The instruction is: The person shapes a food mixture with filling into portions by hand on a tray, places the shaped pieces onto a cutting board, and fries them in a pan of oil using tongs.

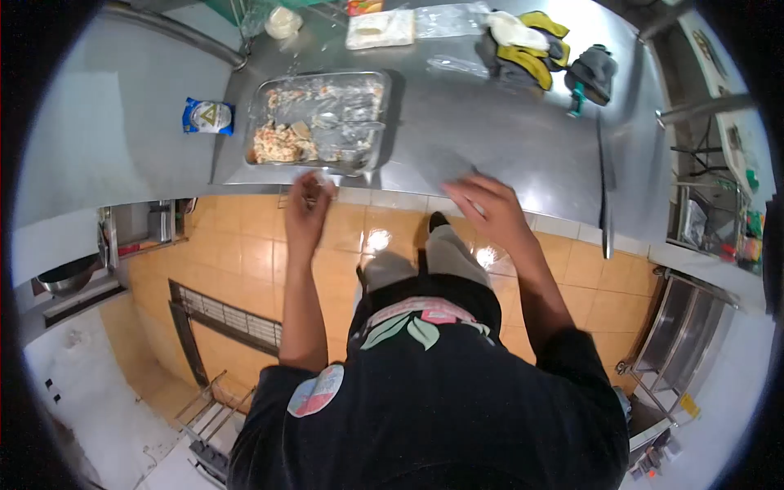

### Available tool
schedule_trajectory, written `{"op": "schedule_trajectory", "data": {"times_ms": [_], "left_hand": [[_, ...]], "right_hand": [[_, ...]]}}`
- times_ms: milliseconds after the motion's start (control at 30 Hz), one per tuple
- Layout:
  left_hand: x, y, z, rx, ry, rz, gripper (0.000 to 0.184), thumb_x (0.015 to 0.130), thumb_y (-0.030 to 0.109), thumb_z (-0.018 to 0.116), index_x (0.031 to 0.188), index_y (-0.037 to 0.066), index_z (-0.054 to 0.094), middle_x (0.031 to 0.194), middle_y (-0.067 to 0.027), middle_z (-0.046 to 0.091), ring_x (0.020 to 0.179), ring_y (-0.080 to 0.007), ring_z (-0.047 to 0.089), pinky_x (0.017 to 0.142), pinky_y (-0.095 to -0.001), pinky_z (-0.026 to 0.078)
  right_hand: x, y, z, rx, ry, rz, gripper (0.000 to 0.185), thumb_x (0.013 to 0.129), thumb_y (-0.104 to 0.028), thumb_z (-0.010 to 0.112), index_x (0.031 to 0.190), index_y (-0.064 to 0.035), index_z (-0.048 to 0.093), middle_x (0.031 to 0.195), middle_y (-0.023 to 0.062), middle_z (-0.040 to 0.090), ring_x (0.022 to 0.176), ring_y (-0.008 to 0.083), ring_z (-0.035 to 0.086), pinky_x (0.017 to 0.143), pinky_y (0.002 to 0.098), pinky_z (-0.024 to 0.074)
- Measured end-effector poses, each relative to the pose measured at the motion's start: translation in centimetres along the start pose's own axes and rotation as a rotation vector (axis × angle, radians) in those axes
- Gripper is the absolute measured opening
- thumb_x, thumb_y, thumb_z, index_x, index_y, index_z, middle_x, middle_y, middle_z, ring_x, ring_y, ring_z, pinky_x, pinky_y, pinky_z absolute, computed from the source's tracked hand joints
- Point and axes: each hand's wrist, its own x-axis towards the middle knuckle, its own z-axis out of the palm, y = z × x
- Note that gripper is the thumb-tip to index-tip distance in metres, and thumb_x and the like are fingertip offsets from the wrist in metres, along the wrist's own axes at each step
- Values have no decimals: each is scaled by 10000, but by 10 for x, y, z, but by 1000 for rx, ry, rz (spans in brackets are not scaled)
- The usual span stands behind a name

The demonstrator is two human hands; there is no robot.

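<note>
My left hand (307, 206) is at the table's front edge, just below the metal tray. Its fingers are curled together around something small and pale that I cannot make out. In the tray (383, 147) lies a chunky white and orange mixture (278, 144), heaped in the near left corner, with smears over the rest. A pale flat piece (301, 130) sits on the heap. My right hand (488, 206) hovers over the front edge to the right of the tray, slightly blurred. Its fingers are stretched out, and nothing shows in them.
A blue and white packet (208, 117) stands left of the tray. Along the back of the steel table (474, 114) lie a white block (380, 30), plastic film (451, 20), yellow and grey gloves (529, 49) and a dark grey cloth item (593, 75). A long thin dark bar (605, 188) overhangs the front edge.
</note>
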Motion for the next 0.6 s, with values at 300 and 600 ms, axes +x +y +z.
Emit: {"op": "schedule_trajectory", "data": {"times_ms": [300,600], "left_hand": [[141,-28,-81,844,-242,333,247,670,184,739,875,72,658,892,-84,615,827,-257,593,696,-373,486],[168,-54,-83,808,-362,366,79,701,176,648,747,113,661,895,-46,589,872,-266,568,706,-392,491]], "right_hand": [[204,17,189,-315,-301,0,230,750,-144,603,967,-98,663,904,80,648,914,288,581,765,399,503],[262,-1,234,-570,-614,174,271,636,-148,652,897,-78,665,845,139,655,865,324,613,733,419,512]]}}
